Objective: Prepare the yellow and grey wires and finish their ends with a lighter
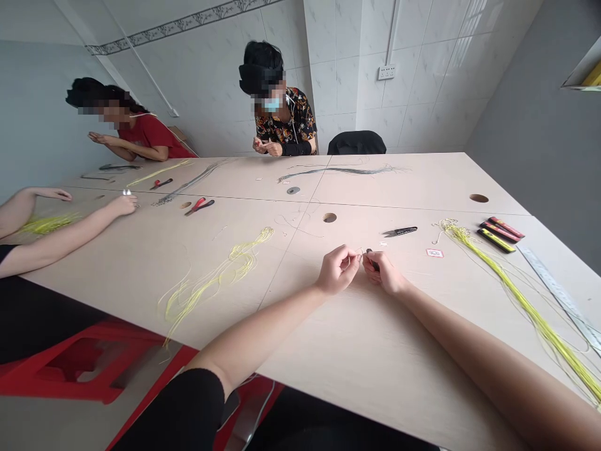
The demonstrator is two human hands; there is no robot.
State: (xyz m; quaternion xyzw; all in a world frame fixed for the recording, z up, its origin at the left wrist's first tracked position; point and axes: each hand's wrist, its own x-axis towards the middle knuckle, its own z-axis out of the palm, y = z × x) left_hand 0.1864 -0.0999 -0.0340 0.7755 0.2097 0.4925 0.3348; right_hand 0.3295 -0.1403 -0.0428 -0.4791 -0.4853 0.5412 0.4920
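Note:
Near the middle of the table my left hand [339, 269] is closed in a pinch. A thin, pale cord end [361, 252] shows at its fingertips. Close beside it, my right hand [385, 272] is wrapped round a small black object [372, 258], mostly covered by the fingers, so its kind does not show. Beyond my hands lie black thread snips [400, 232] and a small printed label [434, 253]. To the right stretches a bundle of yellow cords [521, 300]; to the left is a looser bunch of yellow cords [206, 282].
Red-and-black and yellow packets [500, 235] and a ruler [558, 291] lie at right. Red-handled pliers [200, 207], dark cords [342, 170] and a cable hole [329, 218] are farther off. A co-worker's arm [79, 235] reaches in from the left; two people sit opposite.

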